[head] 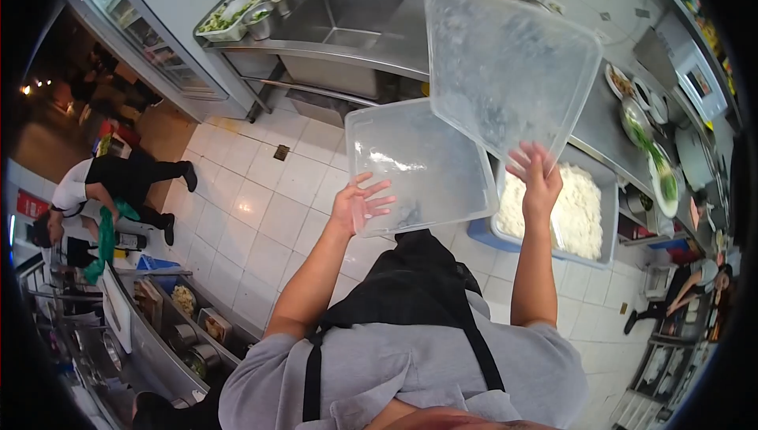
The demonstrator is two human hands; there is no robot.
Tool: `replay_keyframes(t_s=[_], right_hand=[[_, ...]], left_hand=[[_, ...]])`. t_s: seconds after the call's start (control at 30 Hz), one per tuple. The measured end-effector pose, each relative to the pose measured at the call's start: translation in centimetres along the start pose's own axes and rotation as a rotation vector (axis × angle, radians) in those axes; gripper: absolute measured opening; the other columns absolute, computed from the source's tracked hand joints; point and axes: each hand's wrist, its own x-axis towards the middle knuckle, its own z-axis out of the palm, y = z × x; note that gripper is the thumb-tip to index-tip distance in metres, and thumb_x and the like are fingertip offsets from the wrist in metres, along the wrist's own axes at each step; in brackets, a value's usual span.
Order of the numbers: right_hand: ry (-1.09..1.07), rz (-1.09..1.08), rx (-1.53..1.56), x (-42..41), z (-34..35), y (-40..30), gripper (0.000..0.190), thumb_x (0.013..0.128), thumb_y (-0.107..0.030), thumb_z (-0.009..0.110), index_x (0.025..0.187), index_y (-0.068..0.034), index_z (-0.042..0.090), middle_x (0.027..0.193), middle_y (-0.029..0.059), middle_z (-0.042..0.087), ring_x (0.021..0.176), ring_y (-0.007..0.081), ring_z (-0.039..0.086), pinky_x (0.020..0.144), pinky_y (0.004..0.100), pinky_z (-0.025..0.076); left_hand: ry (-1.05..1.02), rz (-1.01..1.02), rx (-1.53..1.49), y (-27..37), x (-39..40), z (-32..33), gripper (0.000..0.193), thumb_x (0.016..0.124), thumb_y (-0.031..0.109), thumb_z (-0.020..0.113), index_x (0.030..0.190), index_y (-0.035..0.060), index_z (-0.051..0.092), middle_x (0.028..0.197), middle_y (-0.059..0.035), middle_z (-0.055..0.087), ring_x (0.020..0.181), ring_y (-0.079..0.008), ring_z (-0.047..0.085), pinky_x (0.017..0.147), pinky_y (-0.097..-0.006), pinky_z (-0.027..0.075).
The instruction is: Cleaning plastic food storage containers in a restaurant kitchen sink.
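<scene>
My left hand (360, 204) supports a translucent rectangular plastic lid (429, 160) at its near left corner, the fingers spread and partly seen through the plastic. A second translucent plastic lid (509, 69) is in my right hand (538, 178), gripped at its near edge and tilted up higher. The two lids overlap at one corner; whether they touch I cannot tell. Below my right forearm, on the floor side, is a grey plastic bin (611, 225) full of white crumbly food (577, 205), perhaps cooked rice. The raised lid and my right arm hide part of it.
A steel sink (361, 12) is ahead, with a tray of cut greens (228, 27) on its left. Plates with scallions (666, 178) line the right counter. A person (106, 187) bends at far left, another (687, 294) is far right. A floor drain (281, 152) lies left.
</scene>
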Motion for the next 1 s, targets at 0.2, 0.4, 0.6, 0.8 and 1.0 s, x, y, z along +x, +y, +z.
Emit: replay_keyframes(t_s=[0.2, 0.4, 0.6, 0.8, 1.0], right_hand=[[-0.094, 0.333, 0.505, 16.3, 11.9, 8.3, 0.045, 0.103, -0.027, 0.053, 0.140, -0.005, 0.038, 0.138, 0.0172, 0.054, 0.111, 0.0378, 0.064, 0.075, 0.0480, 0.061], [-0.086, 0.595, 0.477, 32.5, 19.4, 21.5, 0.045, 0.104, -0.027, 0.051, 0.142, -0.006, 0.037, 0.140, 0.0147, 0.055, 0.112, 0.0369, 0.064, 0.078, 0.0464, 0.059], [-0.110, 0.718, 0.245, 42.9, 19.3, 32.1, 0.057, 0.097, -0.035, 0.063, 0.140, -0.004, 0.040, 0.135, 0.0145, 0.058, 0.111, 0.0346, 0.064, 0.082, 0.0499, 0.054], [0.228, -0.106, -1.314, 45.5, 22.1, 32.1, 0.047, 0.087, -0.019, 0.070, 0.124, 0.005, 0.053, 0.114, 0.0202, 0.062, 0.104, 0.0378, 0.059, 0.094, 0.0482, 0.046], [0.045, -0.217, -1.013, 54.3, 36.1, 29.6, 0.036, 0.087, -0.016, 0.070, 0.117, 0.001, 0.061, 0.112, 0.0198, 0.064, 0.104, 0.0341, 0.061, 0.090, 0.0426, 0.048]], left_hand=[[0.141, 0.245, 0.009, 11.2, 3.7, -4.5, 0.066, 0.081, 0.019, 0.054, 0.144, 0.0134, 0.036, 0.142, -0.0283, 0.048, 0.113, -0.0523, 0.059, 0.086, -0.0577, 0.055], [0.238, 0.424, -0.100, 18.5, 7.0, -9.3, 0.066, 0.081, 0.019, 0.054, 0.144, 0.0156, 0.034, 0.140, -0.0284, 0.050, 0.114, -0.0521, 0.059, 0.086, -0.0592, 0.055], [0.373, 0.517, -0.157, 26.1, 13.9, -9.3, 0.067, 0.077, 0.018, 0.055, 0.142, 0.0151, 0.037, 0.140, -0.0288, 0.050, 0.112, -0.0521, 0.060, 0.085, -0.0591, 0.055], [0.260, 0.479, -0.074, 36.2, 23.5, -12.4, 0.069, 0.076, 0.015, 0.055, 0.142, 0.0118, 0.036, 0.136, -0.0310, 0.053, 0.109, -0.0525, 0.062, 0.083, -0.0571, 0.058], [0.024, 0.281, 0.047, 48.9, 39.7, -16.5, 0.068, 0.081, 0.015, 0.054, 0.145, 0.0112, 0.034, 0.140, -0.0306, 0.050, 0.112, -0.0510, 0.062, 0.085, -0.0553, 0.057]])
